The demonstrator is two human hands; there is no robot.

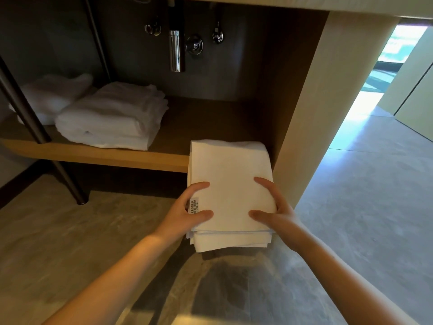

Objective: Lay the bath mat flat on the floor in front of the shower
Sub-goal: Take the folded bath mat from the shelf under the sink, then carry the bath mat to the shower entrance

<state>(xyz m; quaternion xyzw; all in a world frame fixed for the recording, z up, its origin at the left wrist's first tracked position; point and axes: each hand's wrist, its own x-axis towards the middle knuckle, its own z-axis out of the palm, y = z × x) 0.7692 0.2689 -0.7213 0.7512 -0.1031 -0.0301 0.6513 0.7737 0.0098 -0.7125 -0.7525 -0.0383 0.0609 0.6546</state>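
Left hand (185, 214), right hand (277, 208), fingers (199, 186) grasping folded bath mat (230, 174) between them, off floor (70, 242)

Single head-worn wide-angle view, aimed forward and down into the open space under a vanity

The lens sits above and behind the forearms, which enter from the bottom edge; the left hand (185, 214) and right hand (278, 212) lie near frame centre, close to the camera, with the folded bath mat (230, 174) between them; the wooden shelf (105, 156) and chrome drain pipe (177, 50) stand farther off, straight ahead in the upper half; the floor (58, 242) fills the lower frame; rightward the view runs past the vanity side panel (311, 102) to a bright doorway (398, 55); straight edges bow outward toward the borders.
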